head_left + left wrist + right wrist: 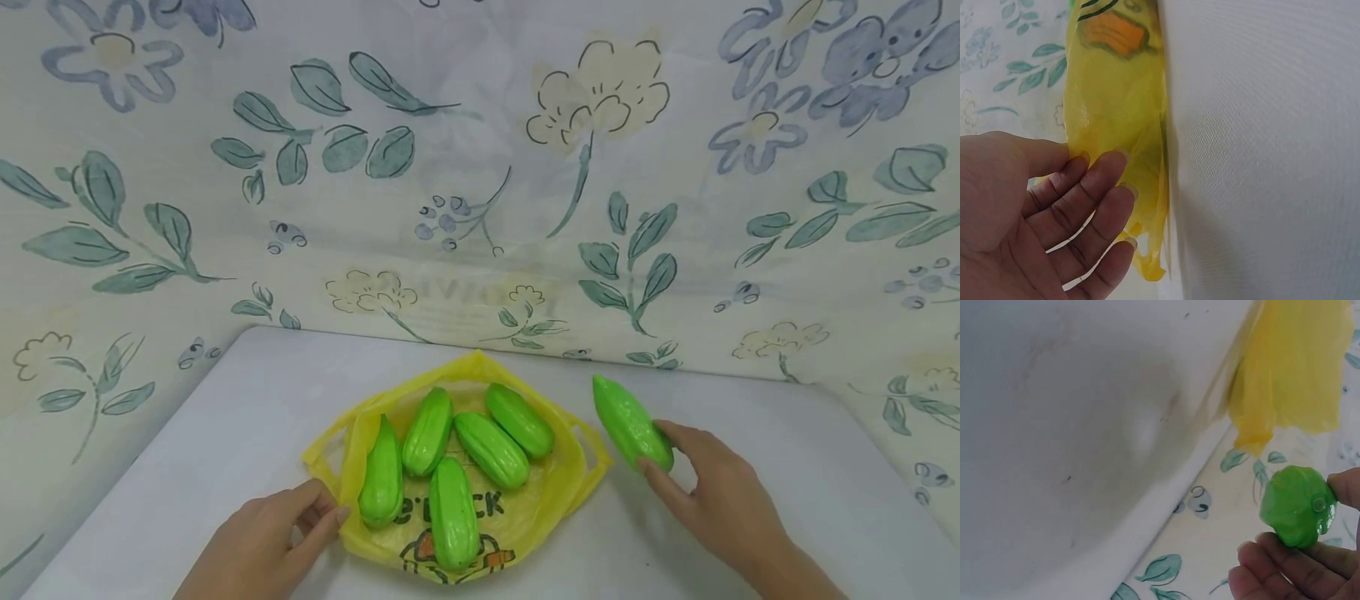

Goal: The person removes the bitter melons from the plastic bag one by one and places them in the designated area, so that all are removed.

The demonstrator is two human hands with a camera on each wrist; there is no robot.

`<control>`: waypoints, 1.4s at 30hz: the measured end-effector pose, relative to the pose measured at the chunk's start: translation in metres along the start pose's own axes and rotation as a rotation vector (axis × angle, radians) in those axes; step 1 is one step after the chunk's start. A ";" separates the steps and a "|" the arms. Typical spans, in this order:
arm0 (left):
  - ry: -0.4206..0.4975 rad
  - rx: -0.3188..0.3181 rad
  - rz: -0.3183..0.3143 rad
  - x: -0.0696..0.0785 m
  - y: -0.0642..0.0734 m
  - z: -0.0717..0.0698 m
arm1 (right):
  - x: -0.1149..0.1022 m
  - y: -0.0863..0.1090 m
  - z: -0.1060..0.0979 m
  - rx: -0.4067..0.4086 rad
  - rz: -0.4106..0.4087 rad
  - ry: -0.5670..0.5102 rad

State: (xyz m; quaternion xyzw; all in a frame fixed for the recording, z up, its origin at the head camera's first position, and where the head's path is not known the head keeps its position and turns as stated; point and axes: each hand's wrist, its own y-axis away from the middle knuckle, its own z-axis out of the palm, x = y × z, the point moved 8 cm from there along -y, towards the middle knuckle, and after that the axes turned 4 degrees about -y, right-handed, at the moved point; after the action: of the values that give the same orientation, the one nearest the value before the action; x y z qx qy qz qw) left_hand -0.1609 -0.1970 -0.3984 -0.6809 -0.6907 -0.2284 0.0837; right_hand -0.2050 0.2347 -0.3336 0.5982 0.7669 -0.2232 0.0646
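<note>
A yellow plastic bag (536, 533) with dark lettering and a cartoon print lies spread open on the table. Several green toy cucumbers (491, 450), ridged and glossy, lie in it. At the bag's left edge my left hand (262, 537) pinches the plastic between thumb and index finger; in the left wrist view its other fingers rest along the bag (1116, 106). To the right of the bag, my right hand (720, 492) holds another toy cucumber (628, 421) by its blunt end, pointed tip facing away. The right wrist view shows that cucumber's round end (1294, 503) between thumb and fingers.
The white table (750, 417) extends on both sides of the bag. A cloth with printed flowers and leaves (480, 208) hangs along the table's back and sides. One loop handle of the bag (592, 446) sticks out toward the right hand.
</note>
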 end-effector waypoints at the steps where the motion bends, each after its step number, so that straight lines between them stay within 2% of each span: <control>1: 0.001 0.002 0.003 0.000 0.000 0.000 | 0.002 -0.001 0.001 -0.005 0.005 0.003; 11: 0.009 0.012 0.000 0.001 0.001 -0.002 | 0.014 -0.006 0.006 -0.030 0.027 0.019; 17: 0.005 -0.008 -0.006 0.000 0.001 0.001 | 0.020 -0.006 0.012 -0.058 0.053 0.025; 21: 0.009 -0.007 -0.008 0.001 0.002 0.000 | 0.021 -0.007 0.015 -0.066 0.055 0.027; 28: 0.020 0.031 0.015 0.004 0.004 -0.004 | 0.021 -0.009 0.016 -0.063 0.042 0.030; 42: 0.009 0.010 0.009 0.003 0.002 -0.001 | 0.020 -0.013 0.017 -0.062 0.039 0.031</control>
State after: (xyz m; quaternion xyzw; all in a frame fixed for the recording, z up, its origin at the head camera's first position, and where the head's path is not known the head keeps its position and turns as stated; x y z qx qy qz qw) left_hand -0.1598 -0.1951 -0.3955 -0.6826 -0.6884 -0.2276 0.0913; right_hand -0.2257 0.2434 -0.3524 0.6141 0.7626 -0.1887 0.0755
